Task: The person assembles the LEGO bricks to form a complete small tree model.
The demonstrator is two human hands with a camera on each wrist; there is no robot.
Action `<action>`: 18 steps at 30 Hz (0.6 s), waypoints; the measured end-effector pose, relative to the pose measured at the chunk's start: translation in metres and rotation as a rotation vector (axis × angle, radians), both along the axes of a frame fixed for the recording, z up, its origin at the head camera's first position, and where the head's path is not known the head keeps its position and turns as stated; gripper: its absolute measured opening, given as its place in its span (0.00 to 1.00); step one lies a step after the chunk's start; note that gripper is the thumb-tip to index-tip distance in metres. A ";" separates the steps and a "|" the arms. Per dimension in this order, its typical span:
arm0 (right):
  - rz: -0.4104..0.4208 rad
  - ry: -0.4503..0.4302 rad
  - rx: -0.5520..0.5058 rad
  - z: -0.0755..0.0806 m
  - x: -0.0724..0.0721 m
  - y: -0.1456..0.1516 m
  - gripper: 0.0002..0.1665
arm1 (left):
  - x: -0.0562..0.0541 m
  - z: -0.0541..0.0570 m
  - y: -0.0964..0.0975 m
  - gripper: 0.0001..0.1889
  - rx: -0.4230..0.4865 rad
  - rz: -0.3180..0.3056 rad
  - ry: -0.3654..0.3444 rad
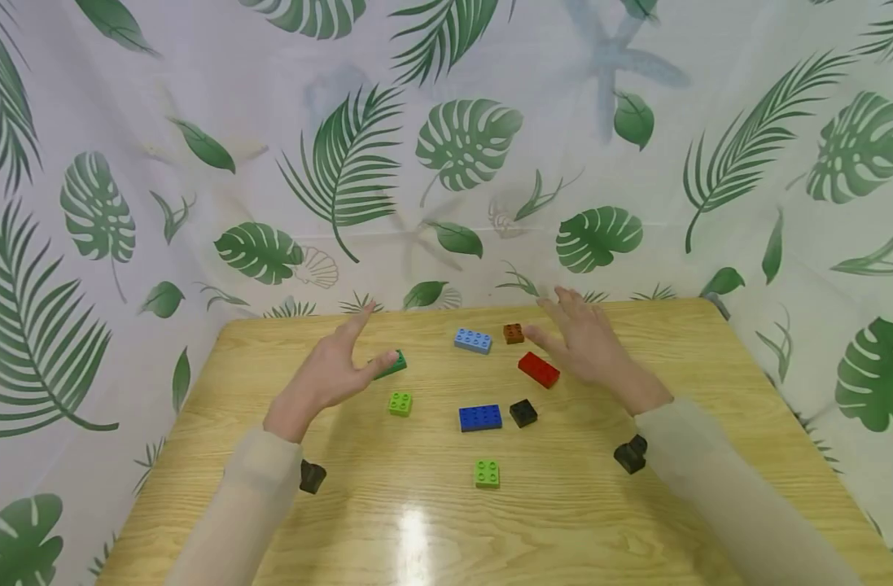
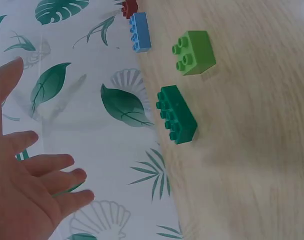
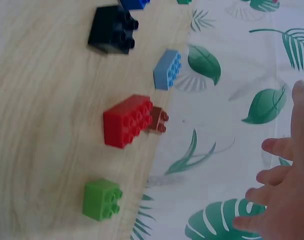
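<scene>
My left hand [image 1: 329,366] hovers with spread fingers over the table's left side, its thumb overlapping a dark green toy brick [image 2: 177,115] in the head view. A lime green brick [image 1: 400,404] lies just nearer to me. On the other side, my right hand [image 1: 588,346] is held up, fingers extended, beside a red brick [image 1: 539,369] and a small brown brick [image 1: 514,333]. The right wrist view also shows a green brick [image 3: 101,199] that the right hand hides from the head view. Neither hand holds anything.
A light blue brick [image 1: 473,340] lies near the back edge. Toward the middle are a blue brick [image 1: 480,418] and a black brick [image 1: 523,413], with another lime brick [image 1: 487,474] closer to me. A leaf-print curtain [image 1: 446,163] surrounds the wooden table [image 1: 563,521] at back and sides.
</scene>
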State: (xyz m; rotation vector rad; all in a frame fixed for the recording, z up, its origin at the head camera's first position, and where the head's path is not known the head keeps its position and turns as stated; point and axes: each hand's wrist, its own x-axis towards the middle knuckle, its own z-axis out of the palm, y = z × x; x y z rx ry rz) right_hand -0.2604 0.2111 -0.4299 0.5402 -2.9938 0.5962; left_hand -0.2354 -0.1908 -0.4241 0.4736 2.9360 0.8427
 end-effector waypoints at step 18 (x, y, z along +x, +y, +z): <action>0.117 -0.018 -0.420 -0.042 0.068 -0.038 0.23 | 0.005 -0.042 0.008 0.28 0.142 -0.029 0.050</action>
